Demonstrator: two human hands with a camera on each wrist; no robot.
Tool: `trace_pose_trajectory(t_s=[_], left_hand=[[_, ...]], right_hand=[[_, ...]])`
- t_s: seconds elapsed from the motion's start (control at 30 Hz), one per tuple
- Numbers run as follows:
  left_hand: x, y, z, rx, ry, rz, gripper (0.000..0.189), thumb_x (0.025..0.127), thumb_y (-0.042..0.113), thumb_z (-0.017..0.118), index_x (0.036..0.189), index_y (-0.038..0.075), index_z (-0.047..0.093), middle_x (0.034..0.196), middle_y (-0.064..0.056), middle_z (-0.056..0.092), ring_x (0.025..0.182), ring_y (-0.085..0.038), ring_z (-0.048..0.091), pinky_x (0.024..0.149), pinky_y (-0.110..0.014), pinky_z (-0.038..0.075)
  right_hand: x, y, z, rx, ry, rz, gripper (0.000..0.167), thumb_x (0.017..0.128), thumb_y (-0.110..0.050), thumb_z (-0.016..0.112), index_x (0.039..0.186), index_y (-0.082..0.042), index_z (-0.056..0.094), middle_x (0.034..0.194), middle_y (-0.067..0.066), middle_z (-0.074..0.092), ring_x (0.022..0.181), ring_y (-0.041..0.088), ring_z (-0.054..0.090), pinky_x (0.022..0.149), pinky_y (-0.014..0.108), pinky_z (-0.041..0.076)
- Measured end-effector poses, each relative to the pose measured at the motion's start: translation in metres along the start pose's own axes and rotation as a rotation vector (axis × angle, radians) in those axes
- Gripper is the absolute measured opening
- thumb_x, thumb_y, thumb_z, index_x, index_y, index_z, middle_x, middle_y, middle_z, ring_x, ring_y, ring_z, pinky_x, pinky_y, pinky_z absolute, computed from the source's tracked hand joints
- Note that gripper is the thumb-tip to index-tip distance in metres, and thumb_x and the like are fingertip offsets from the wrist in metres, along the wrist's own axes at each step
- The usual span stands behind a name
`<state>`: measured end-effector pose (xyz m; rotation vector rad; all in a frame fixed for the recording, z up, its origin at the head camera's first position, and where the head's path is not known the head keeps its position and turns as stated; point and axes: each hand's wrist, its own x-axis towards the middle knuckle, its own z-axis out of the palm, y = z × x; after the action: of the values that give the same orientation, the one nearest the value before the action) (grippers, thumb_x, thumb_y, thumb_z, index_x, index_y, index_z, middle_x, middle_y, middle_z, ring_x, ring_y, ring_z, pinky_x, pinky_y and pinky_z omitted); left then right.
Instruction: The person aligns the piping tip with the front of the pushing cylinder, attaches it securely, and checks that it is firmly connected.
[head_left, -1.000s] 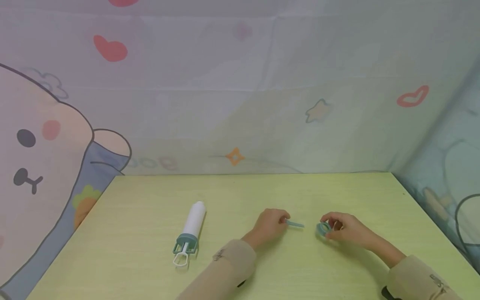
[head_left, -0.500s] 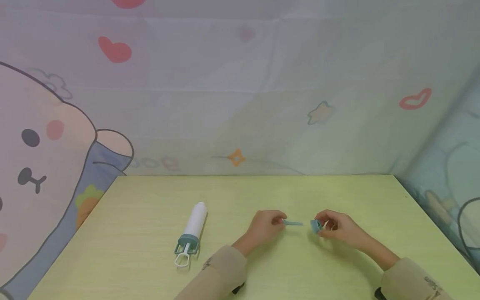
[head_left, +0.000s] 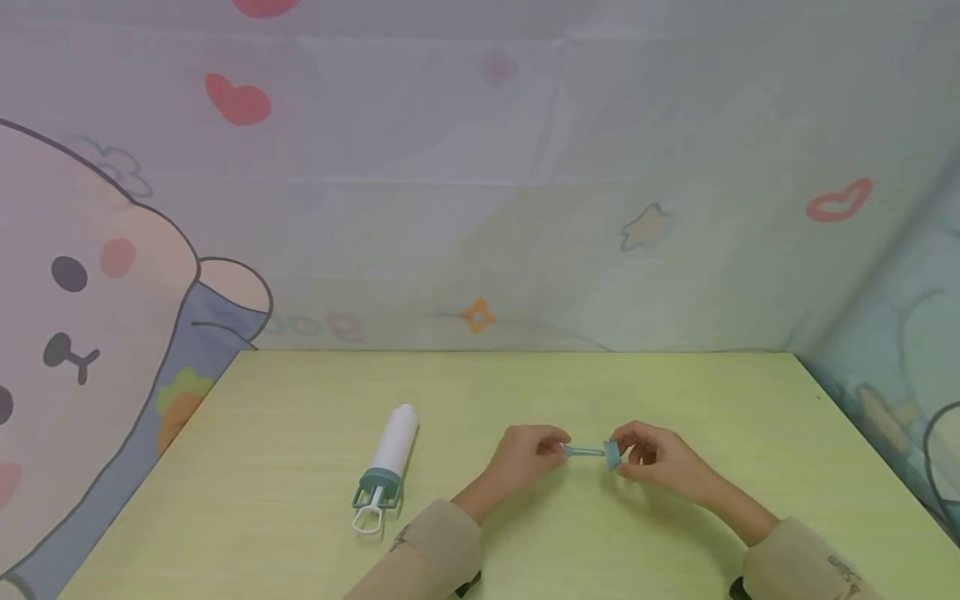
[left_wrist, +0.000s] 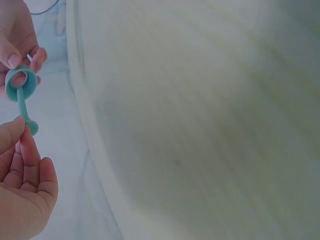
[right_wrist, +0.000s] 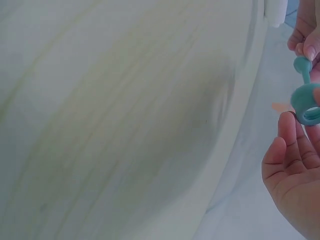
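In the head view, my left hand [head_left: 525,452] pinches a slim teal nozzle [head_left: 586,452] by its wider end. The narrow end points right, towards a teal threaded ring cap [head_left: 612,454] held between the thumb and fingers of my right hand [head_left: 663,457]. Seen from the left wrist, the tip of the nozzle [left_wrist: 22,105] reaches the opening of the ring cap [left_wrist: 31,89]; how far it goes in is unclear. The right wrist view shows the cap's [right_wrist: 302,100] threaded inside, with the nozzle's round end [right_wrist: 302,65] by my left fingertips.
A white syringe-like tube [head_left: 395,440] with a teal collar [head_left: 378,479] and a white loop handle [head_left: 367,520] lies left of my hands on the yellow-green table [head_left: 300,417]. Behind the table's far edge hangs a printed cloth [head_left: 420,167].
My right hand has moved left with the ring cap and turned it edge-on to the head camera. The gap between cap and nozzle has closed. My left hand stays nearly in place.
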<state>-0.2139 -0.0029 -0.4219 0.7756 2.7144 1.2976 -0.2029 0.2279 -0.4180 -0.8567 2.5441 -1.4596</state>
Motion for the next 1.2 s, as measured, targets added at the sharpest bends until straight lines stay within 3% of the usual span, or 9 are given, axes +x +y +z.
trace_pose_trajectory(t_s=[0.33, 0.67, 0.87, 1.2], left_hand=[[-0.005, 0.008, -0.002, -0.027, -0.003, 0.015, 0.021, 0.078, 0.008, 0.064, 0.098, 0.002, 0.066, 0.083, -0.005, 0.067, 0.073, -0.008, 0.061, 0.068, -0.014, 0.045], [-0.008, 0.012, -0.001, -0.043, 0.007, 0.036, 0.018, 0.078, 0.007, 0.064, 0.096, 0.005, 0.067, 0.082, -0.004, 0.067, 0.073, -0.007, 0.061, 0.067, -0.015, 0.046], [-0.01, 0.015, 0.0, -0.079, 0.011, 0.005, 0.018, 0.08, 0.009, 0.063, 0.097, 0.006, 0.066, 0.083, -0.002, 0.067, 0.075, -0.007, 0.061, 0.07, -0.016, 0.046], [-0.012, 0.015, -0.001, -0.15, 0.013, -0.041, 0.017, 0.082, 0.011, 0.061, 0.098, 0.006, 0.066, 0.089, -0.005, 0.068, 0.079, -0.009, 0.062, 0.067, -0.015, 0.046]], right_hand=[[0.006, -0.003, 0.012, 0.021, -0.007, 0.032, 0.029, 0.077, -0.011, 0.066, 0.102, -0.001, 0.055, 0.091, 0.012, 0.059, 0.067, 0.002, 0.052, 0.054, 0.02, 0.042], [0.01, -0.006, 0.02, 0.1, -0.029, -0.022, 0.029, 0.08, -0.007, 0.062, 0.106, 0.003, 0.053, 0.092, 0.015, 0.059, 0.071, 0.004, 0.056, 0.056, 0.021, 0.045], [0.012, -0.009, 0.023, 0.197, -0.065, -0.044, 0.029, 0.083, -0.005, 0.058, 0.109, 0.007, 0.051, 0.098, 0.01, 0.06, 0.086, 0.007, 0.06, 0.068, 0.024, 0.05], [0.013, -0.013, 0.028, 0.253, -0.073, 0.0, 0.03, 0.083, -0.007, 0.058, 0.107, 0.01, 0.05, 0.097, 0.007, 0.06, 0.086, 0.009, 0.06, 0.069, 0.025, 0.05]])
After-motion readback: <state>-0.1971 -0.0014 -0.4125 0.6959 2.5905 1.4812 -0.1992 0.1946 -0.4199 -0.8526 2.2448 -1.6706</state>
